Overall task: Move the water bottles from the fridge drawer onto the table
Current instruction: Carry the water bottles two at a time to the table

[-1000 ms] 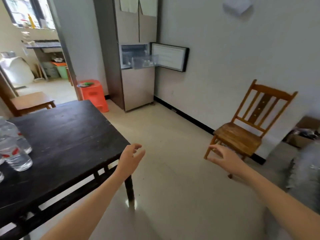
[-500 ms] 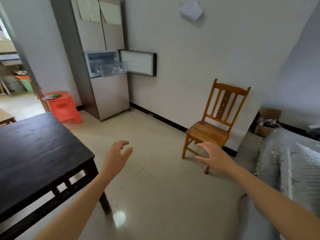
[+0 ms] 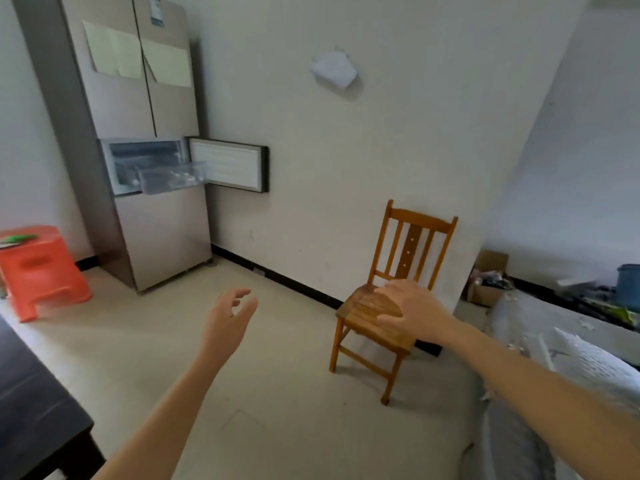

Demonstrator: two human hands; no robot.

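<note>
Brushed-metal fridge (image 3: 114, 140), clear plastic drawer (image 3: 171, 176), glossy wooden chair (image 3: 388, 306), matt dark wooden table (image 3: 31, 403).

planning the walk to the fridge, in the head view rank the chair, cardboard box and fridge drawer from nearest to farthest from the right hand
1. Chair, just beyond the right hand, lower right.
2. Cardboard box, on the floor past the chair, far right.
3. Fridge drawer, pulled out, upper left across the room.
</note>
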